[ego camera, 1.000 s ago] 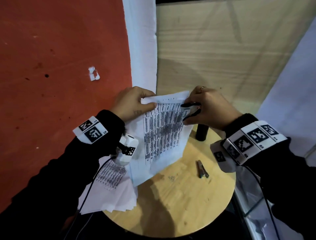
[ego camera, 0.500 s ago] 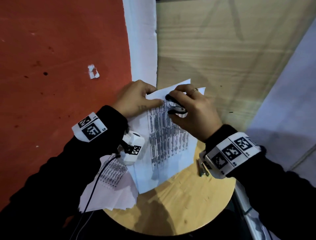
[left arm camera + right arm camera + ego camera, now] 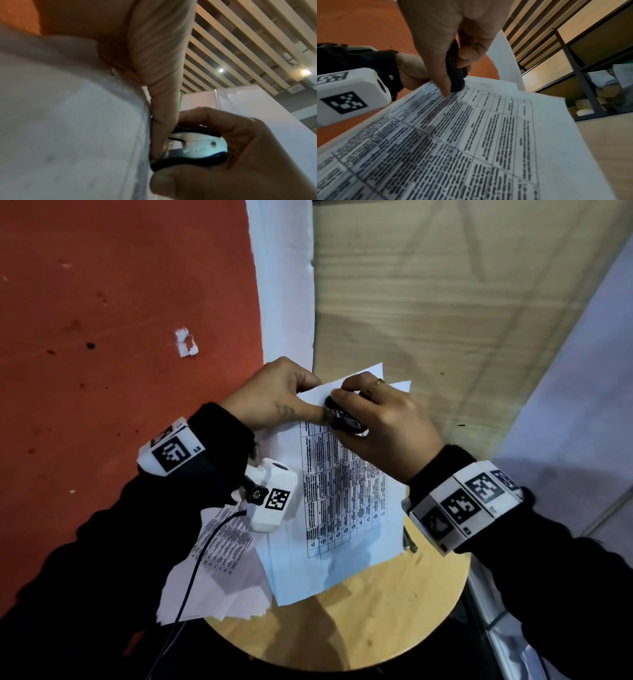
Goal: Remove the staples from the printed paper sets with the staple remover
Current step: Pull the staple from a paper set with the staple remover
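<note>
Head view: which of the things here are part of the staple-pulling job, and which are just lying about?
In the job:
- staple remover, gripped by the right hand
- printed paper set, pinched at its top corner by the left hand
- loose paper pile at the table's left edge, probably more sets

Lying about:
- small metal object on the round wooden table, partly hidden by the right wrist

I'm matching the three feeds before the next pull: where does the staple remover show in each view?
Head: the staple remover sits just above centre, at the top corner of the printed paper set, gripped by the right hand.
Left wrist: lower centre-right, white body, dark grips, claws at the sheet's edge.
Right wrist: upper centre, dark grips only.
Shared landmark: the left hand pinching that corner.
</note>
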